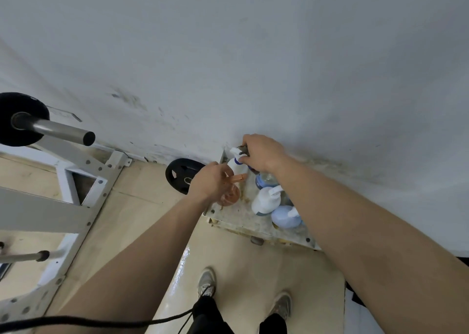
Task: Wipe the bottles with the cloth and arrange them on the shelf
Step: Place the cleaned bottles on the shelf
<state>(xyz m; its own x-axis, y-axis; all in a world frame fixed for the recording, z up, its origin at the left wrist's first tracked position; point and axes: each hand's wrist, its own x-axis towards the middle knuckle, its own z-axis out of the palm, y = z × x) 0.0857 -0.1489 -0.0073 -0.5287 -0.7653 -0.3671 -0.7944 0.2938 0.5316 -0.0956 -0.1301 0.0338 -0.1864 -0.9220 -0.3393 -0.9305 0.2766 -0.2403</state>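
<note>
Forearms (355, 206) reach the shelf (241, 219): right hand (261, 153) grip clamps the white spray bottle (234, 164), left hand (210, 181) grip unclear beside the orange bottle (231, 195); task seemingly midway.

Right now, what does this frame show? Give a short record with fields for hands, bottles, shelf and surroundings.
left hand: holds the orange bottle by its top
right hand: grips the white spray bottle at its neck
shelf: low, against the wall; also bears a white pump bottle and a light blue pump bottle
cloth: not clearly seen
floor: weight plate left of the shelf
</note>
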